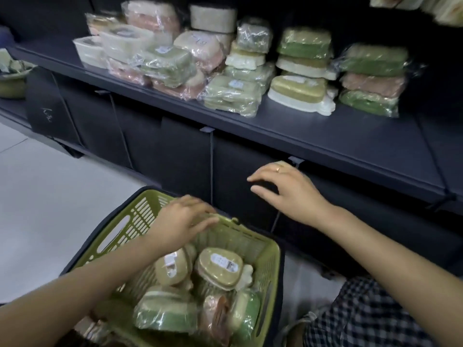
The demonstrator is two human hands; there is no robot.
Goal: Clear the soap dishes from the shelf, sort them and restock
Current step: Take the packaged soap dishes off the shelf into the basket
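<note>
Several plastic-wrapped soap dishes (230,96) in green, pink and cream lie stacked on the dark shelf (325,136). A green plastic basket (265,246) below holds several more wrapped dishes, among them a beige one with a label (220,267). My left hand (180,221) rests on the basket's far rim, fingers bent over it. My right hand (283,189) hovers empty in front of the shelf's lower panel, fingers spread and relaxed, a ring on one finger.
White floor tiles (50,196) lie to the left. A second green container (12,78) stands at the far left on a lower ledge. More packaged goods (426,6) hang at the top right. A checked garment (370,319) shows at the bottom right.
</note>
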